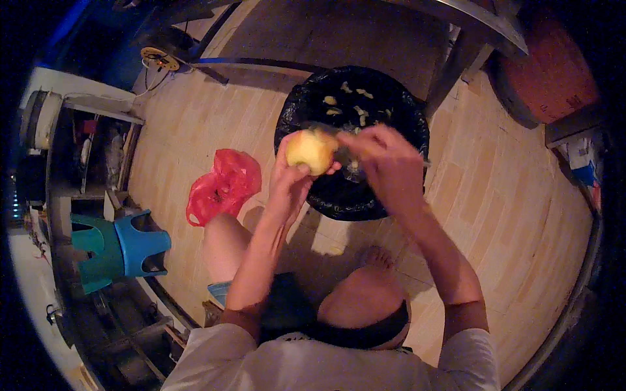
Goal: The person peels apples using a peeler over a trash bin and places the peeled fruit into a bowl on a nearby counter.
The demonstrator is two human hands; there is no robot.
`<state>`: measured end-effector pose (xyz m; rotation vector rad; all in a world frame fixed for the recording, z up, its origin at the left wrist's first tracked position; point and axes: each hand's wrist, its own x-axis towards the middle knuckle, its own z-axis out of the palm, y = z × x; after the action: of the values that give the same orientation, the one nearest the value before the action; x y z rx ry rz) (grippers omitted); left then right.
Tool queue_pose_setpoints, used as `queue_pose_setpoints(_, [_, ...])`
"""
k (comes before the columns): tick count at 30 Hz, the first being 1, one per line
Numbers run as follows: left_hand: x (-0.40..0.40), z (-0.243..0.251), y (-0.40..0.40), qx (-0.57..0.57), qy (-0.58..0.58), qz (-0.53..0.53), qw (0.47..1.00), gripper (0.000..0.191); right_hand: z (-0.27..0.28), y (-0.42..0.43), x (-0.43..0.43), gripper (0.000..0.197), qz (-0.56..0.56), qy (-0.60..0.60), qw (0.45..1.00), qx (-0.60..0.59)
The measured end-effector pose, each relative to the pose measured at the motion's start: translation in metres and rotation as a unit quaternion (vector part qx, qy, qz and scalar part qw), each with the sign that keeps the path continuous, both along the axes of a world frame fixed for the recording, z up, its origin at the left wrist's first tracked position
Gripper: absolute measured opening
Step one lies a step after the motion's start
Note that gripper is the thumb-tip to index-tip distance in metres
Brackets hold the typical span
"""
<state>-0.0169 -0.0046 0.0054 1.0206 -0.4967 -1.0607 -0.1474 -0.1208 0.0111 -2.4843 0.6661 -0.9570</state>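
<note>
Over a bin, my left hand [288, 181] holds a partly peeled apple [310, 152], its pale yellow flesh bare with some reddish skin left at the edge. My right hand [386, 161], blurred by motion, is closed just right of the apple. A thin tool end [427, 164] sticks out behind that hand; the rest is hidden or blurred, so its kind is unclear. Below both hands stands the round bin with a black plastic liner [349, 207]. Several peel scraps [361, 113] lie inside it.
A red plastic bag [225, 181] lies on the wood-look floor [479, 195] at left. Green [100, 247] and blue plastic stools [142, 244] stand by a shelf unit [98, 195]. A cable reel [160, 58] is at upper left, a red box [550, 73] at upper right.
</note>
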Motion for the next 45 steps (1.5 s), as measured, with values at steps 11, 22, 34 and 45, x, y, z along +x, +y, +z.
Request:
queue_pose_setpoints(11, [-0.005,-0.009,-0.006,-0.016,0.174,0.081,0.981,0.046,0.007,0.017,-0.003,0.018,-0.007,-0.045,0.998,-0.04])
queue_pose_setpoints(22, [-0.005,-0.008,-0.004,-0.019,0.038,0.113,0.993,0.059,-0.008,-0.013,-0.001,0.022,0.014,-0.019,0.988,0.153])
queue_pose_setpoints(34, [-0.012,-0.011,-0.015,-0.079,0.098,0.089,0.988,0.052,-0.032,-0.033,0.006,0.022,-0.017,0.061,0.991,0.116])
queue_pose_setpoints(45, [0.005,0.003,-0.007,-0.101,0.183,-0.033,0.977,0.059,0.008,-0.002,-0.013,0.02,-0.035,0.009,0.999,0.013])
